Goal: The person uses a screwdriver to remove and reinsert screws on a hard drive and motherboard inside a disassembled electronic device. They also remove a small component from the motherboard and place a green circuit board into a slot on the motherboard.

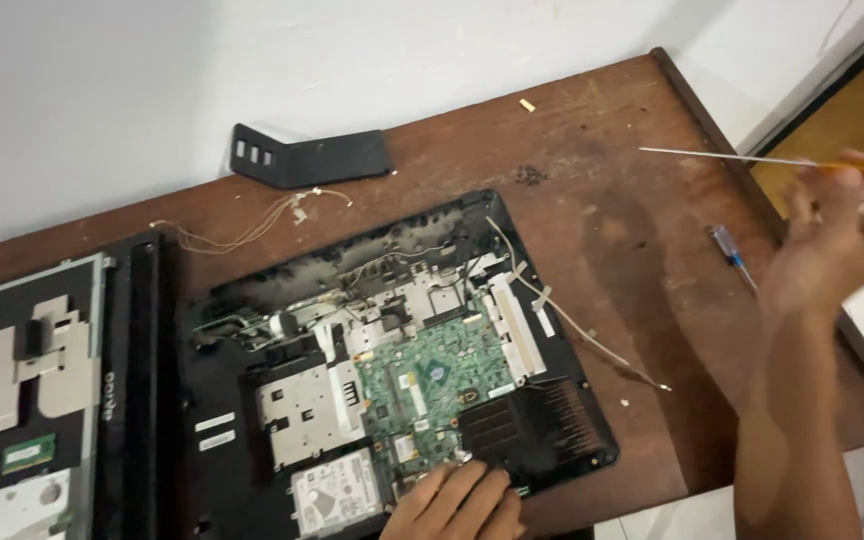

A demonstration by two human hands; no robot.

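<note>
**Ana:** Head view looks down on an opened laptop base (392,370) lying on a brown wooden table (632,230), with its green circuit board (437,385) bared. Where are the hands?

**Ben:** The left hand (457,500) rests on the near edge of the base, fingers bent and pressed down beside the silver hard drive (337,495), pinching nothing that I can see. The right hand (832,245) is raised over the table's right edge, blurred, closed around the orange handle of a long thin screwdriver (752,160).

**Ana:** How would you do it well?

**Ben:** I'd keep the left hand steadying the base, and bring the tip in slowly and upright, clear of the loose grey cables (562,320).

**Ana:** Anything else nearby?

**Ben:** A blue-handled screwdriver (732,255) lies near the right hand, a black plastic strip (312,158) at the far edge, and another opened panel (27,400) on the left.
</note>
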